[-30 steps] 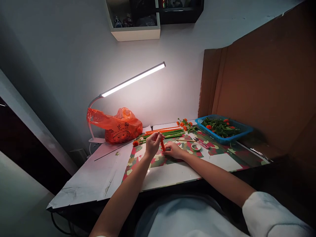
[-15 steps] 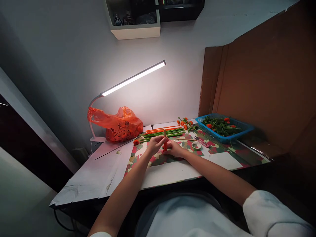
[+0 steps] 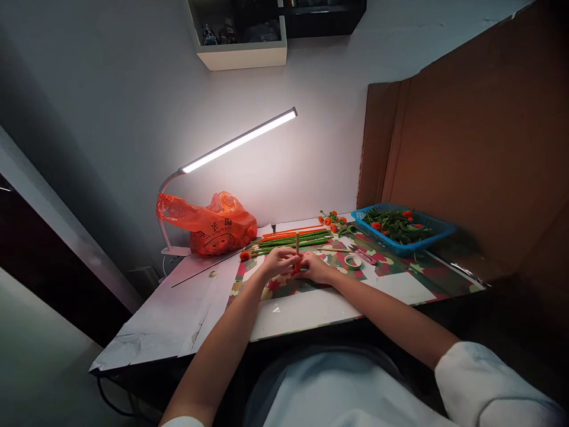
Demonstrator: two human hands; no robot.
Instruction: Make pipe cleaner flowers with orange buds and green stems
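Holding a wooden stick (image 3: 297, 239) upright over the camouflage-patterned mat (image 3: 288, 290), just in front of the green stems (image 3: 306, 239). Pinching narrowly at the stick with the fingertips of the left hand (image 3: 281, 261); curling in from the opposite side with the right hand (image 3: 315, 268), fingers drawn in close on the orange material (image 3: 297, 268) at the lower part (too small from here to make out as strip, thread or wrap). Impossible to tell how hard in either grip, or whether touching the mat at the bottom.

Could slide or loosen along the stick if slackened by either hand, being apparently held only by finger pressure. Could crease or tear if pinched too hard. Could lean or twist out of line if pressed unevenly from the two sides. Could brush and scatter the green stems if tipped away from the body. Could nudge the tape roll (image 3: 353, 268), lying just beyond the right forearm (image 3: 391, 311), by swinging outward too low. Worth minding also the pink-handled snips (image 3: 365, 255) beside the roll: could catch a finger if reached for blindly.
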